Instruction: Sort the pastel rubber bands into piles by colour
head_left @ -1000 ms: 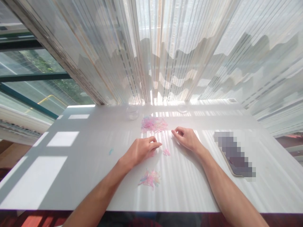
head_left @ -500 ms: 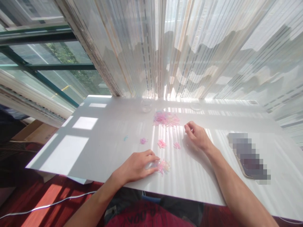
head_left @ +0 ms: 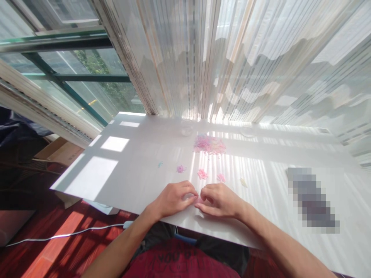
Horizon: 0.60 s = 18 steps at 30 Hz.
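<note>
Over the white table's near edge, my left hand [head_left: 176, 198] and my right hand [head_left: 218, 200] meet, fingertips almost touching. Both have thumb and fingers drawn together around a cluster of small, thin pastel pieces [head_left: 199, 201], mostly covered by my fingers; the exact grip is partly hidden. Beyond them runs a row of little heaps: a blue one [head_left: 160, 164], a purple one [head_left: 181, 168], a coral-pink one [head_left: 202, 174], a pink one [head_left: 221, 177] and a pale yellow one [head_left: 243, 182]. Farther back lies a larger mixed pile [head_left: 209, 144], mainly pink.
Two clear round containers or lids stand at the back, one on the left [head_left: 187, 127] and one on the right [head_left: 247, 132]. A pixelated phone-like object [head_left: 314, 200] lies at right on the table [head_left: 145, 154]. Curtains [head_left: 179, 58] hang behind the far edge.
My right hand has come left and nearer to me, joining my left hand at the near cluster. A pale yellow heap now shows at the row's right end. The view has shifted slightly.
</note>
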### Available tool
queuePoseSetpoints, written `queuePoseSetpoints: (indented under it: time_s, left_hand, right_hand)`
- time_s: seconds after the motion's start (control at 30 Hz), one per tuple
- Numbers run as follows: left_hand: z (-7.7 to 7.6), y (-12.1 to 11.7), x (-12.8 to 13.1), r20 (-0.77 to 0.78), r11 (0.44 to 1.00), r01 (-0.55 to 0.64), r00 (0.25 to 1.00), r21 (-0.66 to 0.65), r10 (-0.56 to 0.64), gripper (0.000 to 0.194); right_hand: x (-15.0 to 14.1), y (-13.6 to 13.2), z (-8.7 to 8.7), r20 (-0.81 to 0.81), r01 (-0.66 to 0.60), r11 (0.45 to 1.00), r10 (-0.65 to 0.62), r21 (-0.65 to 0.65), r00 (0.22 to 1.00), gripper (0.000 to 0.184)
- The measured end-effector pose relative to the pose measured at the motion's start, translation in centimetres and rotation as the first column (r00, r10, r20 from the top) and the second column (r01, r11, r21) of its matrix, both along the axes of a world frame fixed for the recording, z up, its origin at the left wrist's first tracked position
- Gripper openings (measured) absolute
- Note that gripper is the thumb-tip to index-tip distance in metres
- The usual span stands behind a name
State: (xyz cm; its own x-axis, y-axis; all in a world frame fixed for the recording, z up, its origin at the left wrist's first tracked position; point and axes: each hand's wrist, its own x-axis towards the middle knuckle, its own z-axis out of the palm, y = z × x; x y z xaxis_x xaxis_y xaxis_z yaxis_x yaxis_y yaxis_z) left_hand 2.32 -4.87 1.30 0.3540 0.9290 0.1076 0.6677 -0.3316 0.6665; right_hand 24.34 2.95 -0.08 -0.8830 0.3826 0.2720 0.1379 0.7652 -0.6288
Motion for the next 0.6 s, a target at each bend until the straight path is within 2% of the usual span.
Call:
queuePoseSetpoints:
  time_s: [0.13,0.27,0.4,0.6]
  left_hand:
    - [0.0,-0.2,0.0,-0.017,1.0,-0.02,1.0,0.014,0.02,0.009]
    - [-0.3,-0.7,-0.4,-0.034,0.997,-0.044,0.998,0.058,0.046,0.011]
    - [-0.8,-1.5,-0.5,-0.01,0.988,-0.048,0.999,0.149,0.05,0.015]
    - [-1.7,-2.4,0.0,0.011,0.96,-0.09,0.996,0.266,0.09,0.013]
  right_hand:
    - [0.2,0.4,-0.3,0.045,0.025,0.999,-0.026,0.03,0.999,0.029]
    - [0.5,0.7,0.2,0.082,0.021,1.0,-0.022,0.018,0.996,0.018]
    - [0.5,0.9,0.4,0.11,0.01,1.0,-0.008,-0.016,0.994,0.019]
    - [0.5,0.9,0.3,0.086,0.004,0.999,0.001,-0.052,0.996,0.009]
